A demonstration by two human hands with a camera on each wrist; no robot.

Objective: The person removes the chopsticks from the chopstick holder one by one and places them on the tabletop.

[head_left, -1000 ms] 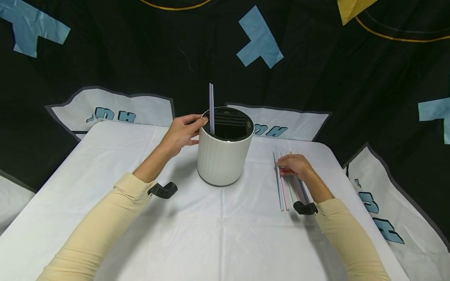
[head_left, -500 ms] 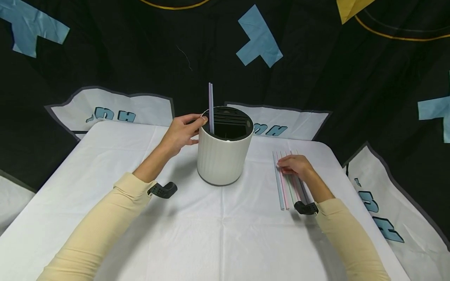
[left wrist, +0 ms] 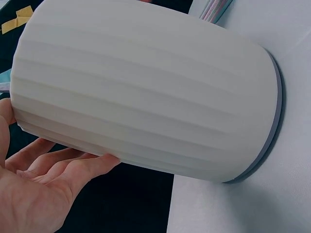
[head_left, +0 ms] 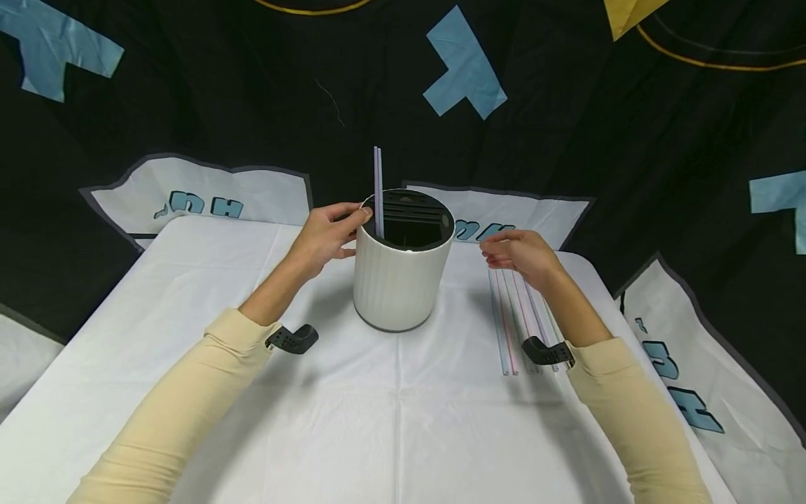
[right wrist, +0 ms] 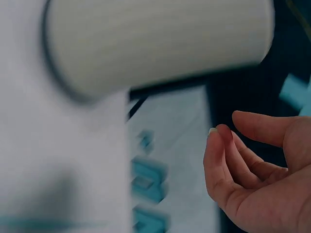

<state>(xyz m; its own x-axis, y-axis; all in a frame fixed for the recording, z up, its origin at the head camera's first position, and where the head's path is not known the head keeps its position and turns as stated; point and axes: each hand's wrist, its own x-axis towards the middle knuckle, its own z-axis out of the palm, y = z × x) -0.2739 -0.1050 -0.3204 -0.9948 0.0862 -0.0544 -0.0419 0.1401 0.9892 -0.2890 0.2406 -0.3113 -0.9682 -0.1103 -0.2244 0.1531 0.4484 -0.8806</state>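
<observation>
A: White ribbed cylindrical holder (head_left: 401,283) with a dark slotted insert — where is it standing?

B: It is standing upright on the white tablecloth (head_left: 352,413), mid-table. Two pale lilac drinking straws (head_left: 378,190) are sticking up from its left slot.

A: Left hand (head_left: 327,238)?

B: It is resting against the holder's upper left wall, fingers straight along the ribs, thumb at the rim; it is steadying, not clasping.

A: Right hand (head_left: 522,255)?

B: It is hovering in the air just right of the holder, fingers loosely curled and holding nothing.

A: Beneath it?

B: A row of pastel straws (head_left: 519,318) is lying side by side on the cloth.
</observation>
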